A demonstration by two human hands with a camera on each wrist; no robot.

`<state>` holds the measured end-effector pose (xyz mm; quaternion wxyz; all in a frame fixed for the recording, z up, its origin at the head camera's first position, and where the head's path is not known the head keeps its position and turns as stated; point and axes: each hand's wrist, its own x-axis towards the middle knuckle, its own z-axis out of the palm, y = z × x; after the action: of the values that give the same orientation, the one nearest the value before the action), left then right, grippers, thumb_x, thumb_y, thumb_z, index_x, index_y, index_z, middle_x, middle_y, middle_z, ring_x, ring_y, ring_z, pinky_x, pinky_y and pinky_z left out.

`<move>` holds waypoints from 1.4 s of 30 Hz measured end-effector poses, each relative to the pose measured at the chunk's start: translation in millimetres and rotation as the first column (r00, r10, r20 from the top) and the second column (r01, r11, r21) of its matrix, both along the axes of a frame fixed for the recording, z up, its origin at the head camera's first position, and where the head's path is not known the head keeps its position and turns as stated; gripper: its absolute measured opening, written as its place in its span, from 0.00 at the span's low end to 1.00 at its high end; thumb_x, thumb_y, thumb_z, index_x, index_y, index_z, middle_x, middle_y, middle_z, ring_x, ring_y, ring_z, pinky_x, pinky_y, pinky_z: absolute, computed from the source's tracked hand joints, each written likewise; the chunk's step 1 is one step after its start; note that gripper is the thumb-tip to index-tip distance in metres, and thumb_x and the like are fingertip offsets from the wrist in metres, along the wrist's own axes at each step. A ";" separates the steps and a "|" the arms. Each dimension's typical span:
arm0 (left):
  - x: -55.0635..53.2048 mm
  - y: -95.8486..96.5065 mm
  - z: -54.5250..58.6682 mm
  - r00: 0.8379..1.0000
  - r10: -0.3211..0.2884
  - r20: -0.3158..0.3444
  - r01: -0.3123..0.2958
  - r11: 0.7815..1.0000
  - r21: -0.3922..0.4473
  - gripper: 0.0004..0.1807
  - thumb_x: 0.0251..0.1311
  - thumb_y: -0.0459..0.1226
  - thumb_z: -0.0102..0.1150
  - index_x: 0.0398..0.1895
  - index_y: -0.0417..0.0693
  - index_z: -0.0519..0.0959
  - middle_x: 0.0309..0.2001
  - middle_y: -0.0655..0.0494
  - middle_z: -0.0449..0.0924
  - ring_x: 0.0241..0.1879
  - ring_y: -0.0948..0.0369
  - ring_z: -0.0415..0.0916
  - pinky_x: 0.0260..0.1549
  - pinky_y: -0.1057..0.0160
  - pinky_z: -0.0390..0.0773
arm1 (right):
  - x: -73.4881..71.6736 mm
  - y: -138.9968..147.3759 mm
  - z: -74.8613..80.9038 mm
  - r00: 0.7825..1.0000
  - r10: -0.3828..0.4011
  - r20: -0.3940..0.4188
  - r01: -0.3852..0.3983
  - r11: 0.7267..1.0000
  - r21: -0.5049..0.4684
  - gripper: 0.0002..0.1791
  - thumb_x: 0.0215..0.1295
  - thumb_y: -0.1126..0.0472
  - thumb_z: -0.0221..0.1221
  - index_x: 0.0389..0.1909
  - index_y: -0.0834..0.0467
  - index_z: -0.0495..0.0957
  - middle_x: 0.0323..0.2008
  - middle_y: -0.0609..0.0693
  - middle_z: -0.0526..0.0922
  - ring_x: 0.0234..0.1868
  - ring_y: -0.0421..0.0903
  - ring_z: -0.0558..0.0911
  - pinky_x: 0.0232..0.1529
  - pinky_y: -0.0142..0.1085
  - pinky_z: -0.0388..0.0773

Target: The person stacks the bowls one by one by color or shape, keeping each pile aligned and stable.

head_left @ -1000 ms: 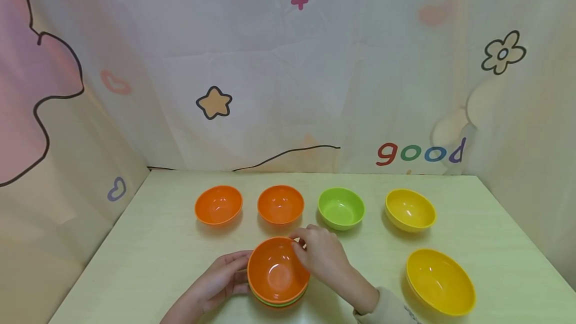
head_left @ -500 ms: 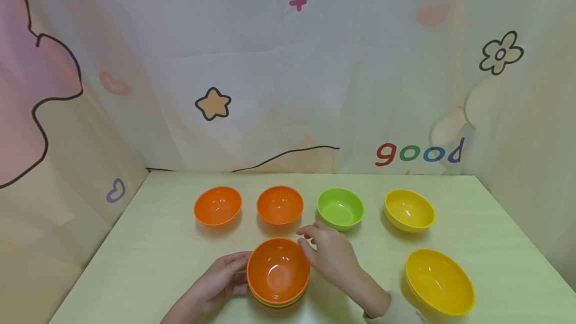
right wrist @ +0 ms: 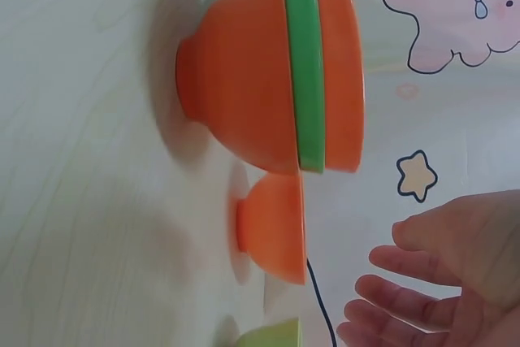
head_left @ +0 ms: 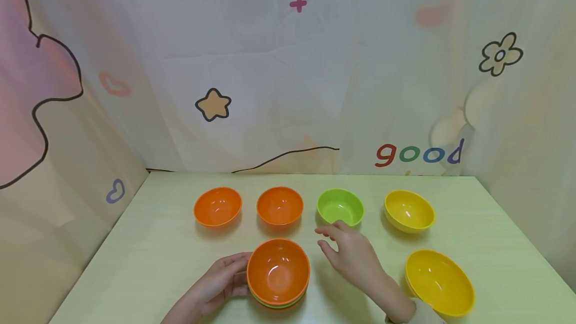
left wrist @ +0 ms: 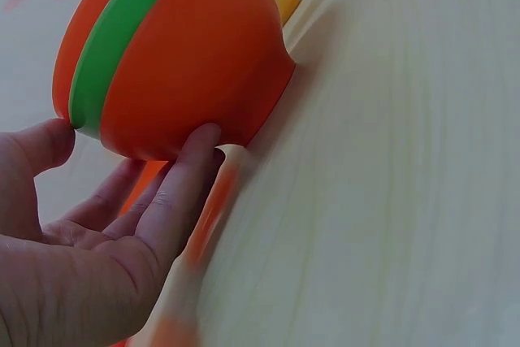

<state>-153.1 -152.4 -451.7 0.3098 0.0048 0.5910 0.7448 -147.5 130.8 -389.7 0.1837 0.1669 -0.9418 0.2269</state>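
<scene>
A stack of bowls stands near the front of the table, with an orange bowl (head_left: pixel 278 271) on top, a green bowl (right wrist: pixel 305 71) in the middle and another orange bowl (right wrist: pixel 248 71) at the bottom. My left hand (head_left: pixel 221 283) touches the left side of the stack. In the left wrist view its thumb meets the rims while the extended fingers (left wrist: pixel 175 201) rest against the lower orange bowl. To the right of the stack, my right hand (head_left: pixel 353 256) hovers apart from it, fingers loosely bent and holding nothing. Just beyond that hand sits a single green bowl (head_left: pixel 340 206), its front edge partly covered.
Along the back of the table (head_left: pixel 135 264) are two separate orange bowls (head_left: pixel 218 207) and a small yellow bowl (head_left: pixel 409 210). A larger yellow bowl (head_left: pixel 439 282) stands front right, near my right forearm. A printed curtain (head_left: pixel 270 74) hangs behind and beside the table.
My right hand has let go of the stack's top orange bowl and moved away to the right. The left hand stays at the stack, and the bowls keep their places.
</scene>
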 end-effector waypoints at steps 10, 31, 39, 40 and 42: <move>-0.2 1.1 1.3 1.000 0.003 0.002 -0.003 1.000 -0.003 0.34 0.63 0.49 0.51 0.64 0.34 0.62 0.54 0.48 0.75 0.46 0.58 0.77 0.44 0.57 0.79 | 3.3 27.1 0.1 0.999 0.002 -0.054 -0.001 1.000 0.004 0.14 0.47 0.63 0.68 0.38 0.52 0.83 0.32 0.43 0.79 0.27 0.38 0.75 0.25 0.29 0.71; 0.6 1.6 0.6 1.000 0.005 -0.002 -0.005 1.000 0.006 0.33 0.63 0.48 0.52 0.63 0.34 0.62 0.53 0.49 0.77 0.45 0.59 0.78 0.43 0.58 0.80 | 14.9 101.1 -15.8 0.999 -0.028 -0.043 0.029 0.999 0.020 0.17 0.47 0.67 0.68 0.41 0.54 0.81 0.37 0.46 0.79 0.38 0.44 0.77 0.38 0.40 0.79; 0.6 0.6 0.9 1.000 0.005 0.003 -0.005 1.000 0.002 0.33 0.63 0.48 0.52 0.63 0.34 0.63 0.53 0.49 0.77 0.45 0.59 0.78 0.42 0.59 0.80 | 18.7 128.5 -6.1 0.983 -0.164 0.085 0.160 0.986 0.050 0.17 0.51 0.64 0.66 0.45 0.56 0.80 0.41 0.54 0.79 0.39 0.52 0.78 0.41 0.50 0.78; 0.8 0.3 0.8 1.000 0.006 0.003 -0.006 1.000 0.001 0.33 0.63 0.48 0.52 0.63 0.34 0.63 0.53 0.49 0.77 0.45 0.59 0.78 0.42 0.59 0.80 | 19.2 132.3 -4.8 0.979 -0.176 0.103 0.171 0.984 0.051 0.18 0.52 0.64 0.66 0.45 0.57 0.79 0.42 0.56 0.78 0.39 0.53 0.78 0.42 0.52 0.78; 0.9 -0.2 0.6 1.000 0.007 0.002 -0.007 1.000 0.001 0.33 0.63 0.48 0.52 0.63 0.34 0.63 0.53 0.49 0.77 0.45 0.59 0.78 0.42 0.59 0.80 | 20.9 139.5 -3.7 0.973 -0.195 0.121 0.190 0.980 0.058 0.18 0.52 0.63 0.65 0.47 0.58 0.79 0.43 0.57 0.78 0.40 0.55 0.78 0.42 0.53 0.77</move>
<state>-152.2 -152.7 -451.2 0.3077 0.0023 0.5905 0.7461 -126.5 270.3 -393.4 0.1408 0.0643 -0.9682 0.1965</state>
